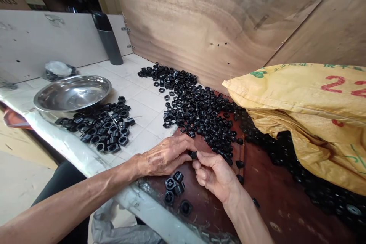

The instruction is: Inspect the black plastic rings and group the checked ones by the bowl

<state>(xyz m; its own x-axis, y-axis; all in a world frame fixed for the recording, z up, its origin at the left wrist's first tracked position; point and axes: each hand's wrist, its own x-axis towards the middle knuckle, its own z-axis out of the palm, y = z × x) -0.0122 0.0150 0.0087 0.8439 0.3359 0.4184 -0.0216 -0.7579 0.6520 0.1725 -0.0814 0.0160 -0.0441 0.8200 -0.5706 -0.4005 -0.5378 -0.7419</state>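
Left hand [165,156] and right hand [215,175] should, I think, keep the small black plastic part [193,155] straight and steady, with gentle, even fingertip pressure. From my distance I see both hands narrow, fingers curled, pinching this part together over the dark red sheet [210,213], close to the near edge of the white-tiled table [150,105]. Its exact shape I cannot tell.

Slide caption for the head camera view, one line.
Left hand and right hand hold a small black plastic part near heaped black plastic rings.
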